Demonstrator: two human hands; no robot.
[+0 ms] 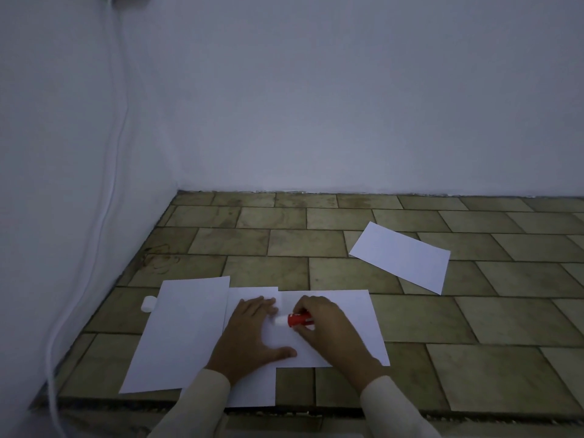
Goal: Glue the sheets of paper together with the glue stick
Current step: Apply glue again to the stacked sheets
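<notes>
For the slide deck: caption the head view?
Left hand flattens white paper sheets while right hand grips red glue stick over them.

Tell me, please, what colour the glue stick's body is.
The glue stick is red; head view.

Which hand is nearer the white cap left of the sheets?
Left. The left hand rests flat on the middle sheet, right of the white cap across the left sheet. The right hand is farther right, holding the glue stick.
</notes>
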